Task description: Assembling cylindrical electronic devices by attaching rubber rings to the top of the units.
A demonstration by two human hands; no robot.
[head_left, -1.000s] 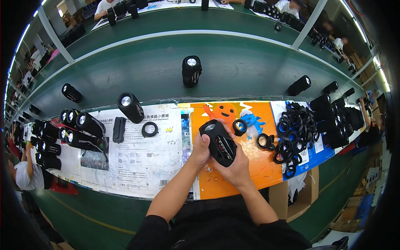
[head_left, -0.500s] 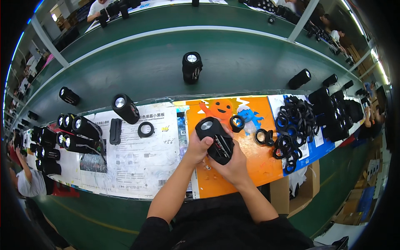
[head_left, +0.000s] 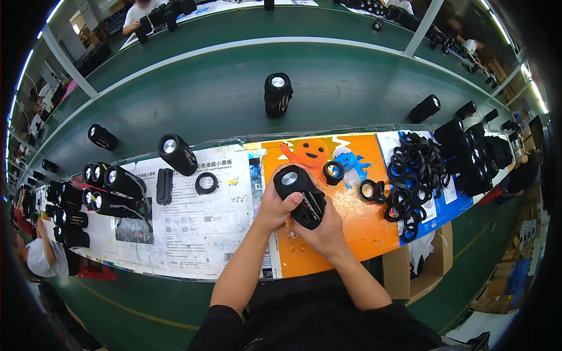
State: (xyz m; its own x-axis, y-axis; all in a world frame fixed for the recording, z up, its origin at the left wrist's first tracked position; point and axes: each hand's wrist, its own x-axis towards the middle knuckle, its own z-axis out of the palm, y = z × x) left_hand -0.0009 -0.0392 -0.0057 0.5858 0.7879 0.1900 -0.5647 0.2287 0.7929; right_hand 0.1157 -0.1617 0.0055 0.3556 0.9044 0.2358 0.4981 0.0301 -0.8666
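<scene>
Both hands grip a black cylindrical speaker (head_left: 303, 202), tilted, with a silver disc on its upper end, above the orange part of the table. My left hand (head_left: 273, 205) wraps its left side, thumb across the front. My right hand (head_left: 329, 229) holds it from the right and below, the fingers partly hidden behind it. Just beyond, a black ring (head_left: 333, 172) lies on the orange sheet. Two more rings (head_left: 372, 191) lie to its right, beside a heap of black rings (head_left: 410, 175). A separate ring (head_left: 206, 183) and a black elongated part (head_left: 164, 186) rest on the white sheet at left.
Another speaker (head_left: 178, 154) stands at the table's far edge. Grouped speakers (head_left: 120, 181) occupy the left end, more (head_left: 468, 152) the right. Beyond runs a green conveyor (head_left: 222, 88) carrying spaced speakers (head_left: 278, 96). An open cardboard box (head_left: 430, 266) sits below the table at right.
The speakers on the green conveyor have shifted a little to the right. Both hands keep hold of the speaker, which has barely moved.
</scene>
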